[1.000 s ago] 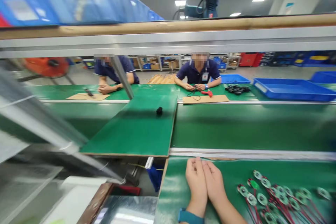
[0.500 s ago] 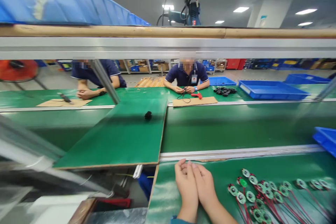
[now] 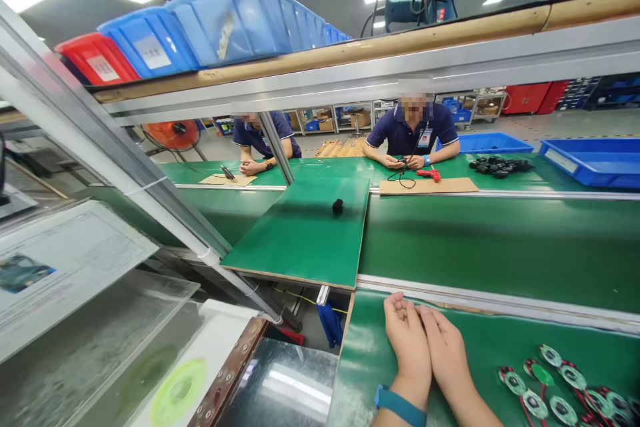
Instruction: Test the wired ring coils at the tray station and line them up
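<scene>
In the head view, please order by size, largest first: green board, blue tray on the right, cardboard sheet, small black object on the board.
1. Green board, largest.
2. Blue tray and cardboard sheet look alike; I cannot rank them.
3. Small black object, smallest.

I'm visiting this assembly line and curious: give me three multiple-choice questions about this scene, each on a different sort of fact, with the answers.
1. Where do the left hand and right hand rest?
A) In a blue bin
B) On a green workbench
C) On a cardboard sheet

2. What colour is the wristband?
A) Red
B) Yellow
C) Teal-blue

3. What do the hands hold?
A) A red-handled tool
B) Nothing
C) A sheet of paper

Answers:
1. B: both lie on the green surface, near ring-shaped wired boards.
2. C: the band on the left wrist shows teal-blue.
3. B: the loosely curled fingers are empty.
</scene>
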The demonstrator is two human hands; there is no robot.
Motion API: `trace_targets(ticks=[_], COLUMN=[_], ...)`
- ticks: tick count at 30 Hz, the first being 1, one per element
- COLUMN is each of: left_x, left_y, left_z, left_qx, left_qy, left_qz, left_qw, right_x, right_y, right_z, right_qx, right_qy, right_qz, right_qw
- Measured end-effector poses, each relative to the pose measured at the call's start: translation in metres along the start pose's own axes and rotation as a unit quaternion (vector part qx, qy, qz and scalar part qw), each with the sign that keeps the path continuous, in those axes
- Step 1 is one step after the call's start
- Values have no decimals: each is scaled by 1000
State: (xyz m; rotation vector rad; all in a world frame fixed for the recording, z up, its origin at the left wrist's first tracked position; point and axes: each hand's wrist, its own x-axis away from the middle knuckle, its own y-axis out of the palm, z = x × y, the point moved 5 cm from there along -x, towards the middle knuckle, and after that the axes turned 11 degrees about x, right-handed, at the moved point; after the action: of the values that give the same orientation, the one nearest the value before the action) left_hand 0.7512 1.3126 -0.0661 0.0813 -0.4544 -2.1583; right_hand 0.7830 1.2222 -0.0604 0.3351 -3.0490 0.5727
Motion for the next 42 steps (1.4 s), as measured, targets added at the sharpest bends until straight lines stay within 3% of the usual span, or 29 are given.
trace_targets(ticks=[26, 33, 42], left_x=[-2, -2, -9], left_y=[1, -1, -4], left_z=[1, 2, 10], left_qx=[7, -1, -98], left_qy=[11, 19, 43], left_qz=[9, -3, -12], left_qw=[1000, 1000, 994], right_x=[-1, 2, 4], right_y=[2, 5, 4], right_z=[1, -10, -20], right_qx=[-14, -46, 7], right_qy=[-9, -49, -65], right_qz=[-7, 1, 71], right_qw=[1000, 998, 995])
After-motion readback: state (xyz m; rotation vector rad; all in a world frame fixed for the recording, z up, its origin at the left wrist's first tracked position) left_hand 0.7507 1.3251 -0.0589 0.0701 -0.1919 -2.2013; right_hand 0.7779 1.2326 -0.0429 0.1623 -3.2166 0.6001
